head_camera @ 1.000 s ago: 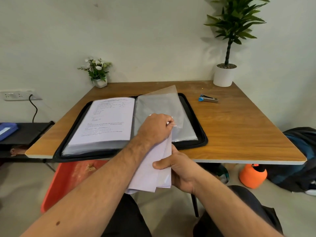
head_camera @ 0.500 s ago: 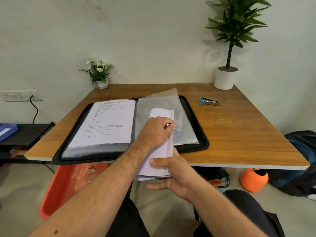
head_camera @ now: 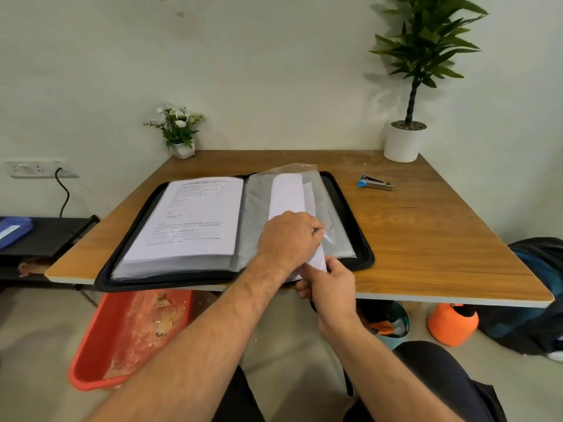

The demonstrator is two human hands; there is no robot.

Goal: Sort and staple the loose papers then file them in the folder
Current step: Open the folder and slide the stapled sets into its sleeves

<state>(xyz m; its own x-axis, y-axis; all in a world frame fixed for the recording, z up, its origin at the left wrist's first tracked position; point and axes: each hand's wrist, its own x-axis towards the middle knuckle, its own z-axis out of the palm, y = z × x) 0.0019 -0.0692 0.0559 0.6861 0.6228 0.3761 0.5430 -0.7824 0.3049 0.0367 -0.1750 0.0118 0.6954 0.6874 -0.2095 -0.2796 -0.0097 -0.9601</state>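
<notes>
We see printed lines on the page in the folder's left half, but we cannot read them.

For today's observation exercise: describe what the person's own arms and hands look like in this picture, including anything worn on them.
Both forearms are bare, with no sleeves in view. The left hand and right hand wear no gloves; no rings, watch or bracelet show. The forearms carry visible hair. Dark trousers cover the legs below.
</notes>
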